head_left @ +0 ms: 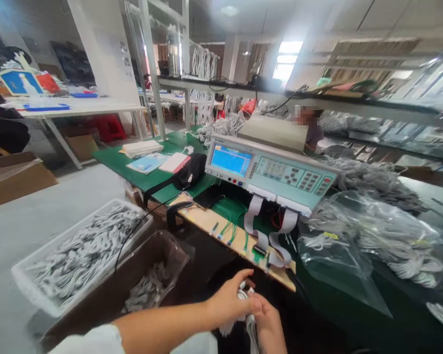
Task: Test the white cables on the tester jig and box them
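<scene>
Near six o'clock of the view, the left hand (pixel 231 301) and right hand (pixel 268 317) are grasping white cables (pixel 251 330), seemingly arranging their ends; continuing is probably calling for keeping them untangled.

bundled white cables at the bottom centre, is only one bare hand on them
No, the left hand and the right hand both have fingers around the bundled white cables.

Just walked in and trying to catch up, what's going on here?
A person's left hand and right hand hold pale cables together, just in front of a wooden board. Beyond it, an electronic instrument with a lit blue screen stands on a green table. A white bin full of bundled cables sits off left.
</scene>
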Demonstrator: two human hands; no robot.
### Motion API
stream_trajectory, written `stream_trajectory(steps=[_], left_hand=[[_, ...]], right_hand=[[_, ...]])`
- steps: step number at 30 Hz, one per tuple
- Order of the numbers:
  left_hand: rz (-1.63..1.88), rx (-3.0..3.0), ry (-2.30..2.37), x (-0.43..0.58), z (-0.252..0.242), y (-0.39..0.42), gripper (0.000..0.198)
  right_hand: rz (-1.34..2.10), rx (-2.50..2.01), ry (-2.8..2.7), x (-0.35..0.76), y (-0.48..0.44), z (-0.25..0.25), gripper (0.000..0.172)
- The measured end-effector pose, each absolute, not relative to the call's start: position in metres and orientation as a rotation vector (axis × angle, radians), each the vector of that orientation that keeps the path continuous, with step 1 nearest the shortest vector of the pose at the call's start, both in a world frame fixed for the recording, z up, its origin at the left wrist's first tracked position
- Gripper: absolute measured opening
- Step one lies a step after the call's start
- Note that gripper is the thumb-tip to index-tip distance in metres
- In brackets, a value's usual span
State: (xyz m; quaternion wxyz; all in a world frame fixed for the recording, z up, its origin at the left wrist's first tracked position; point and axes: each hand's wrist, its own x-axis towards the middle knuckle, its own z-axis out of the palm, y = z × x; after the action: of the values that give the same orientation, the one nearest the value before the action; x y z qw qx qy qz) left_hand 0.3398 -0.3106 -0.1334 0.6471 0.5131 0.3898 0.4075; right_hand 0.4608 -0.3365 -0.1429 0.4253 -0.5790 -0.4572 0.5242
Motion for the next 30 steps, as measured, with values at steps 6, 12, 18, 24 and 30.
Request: stream_trajectory(steps=[6, 12, 18, 24, 30], left_hand=[[0.747, 1.504, 1.207, 0.272, -0.178, -0.292, 0.017], [0.602, 1.366, 1.083, 0.266, -0.196, -0.299, 0.027], [0.283, 0.498, 0.806, 0.314, -0.178, -0.297, 0.036], [0.369, 0.318, 0.646, 0.33, -0.17, -0.291, 0.02], [0.464, 0.342, 0.691, 0.336, -0.148, -0.303, 0.029]], right_hand=[[1.179, -1.751, -1.589, 0.456, -0.329, -0.165, 0.03], [1.246, -1.597, -1.283, 0.44, -0.319, -0.153, 0.035], [0.594, -1.479, -1.531, 0.435, -0.33, -0.14, 0.025], [0.584, -1.152, -1.957, 0.438, -0.359, -0.139, 0.022], [0.681, -1.723, -1.111, 0.47, -0.357, -0.152, 0.028]])
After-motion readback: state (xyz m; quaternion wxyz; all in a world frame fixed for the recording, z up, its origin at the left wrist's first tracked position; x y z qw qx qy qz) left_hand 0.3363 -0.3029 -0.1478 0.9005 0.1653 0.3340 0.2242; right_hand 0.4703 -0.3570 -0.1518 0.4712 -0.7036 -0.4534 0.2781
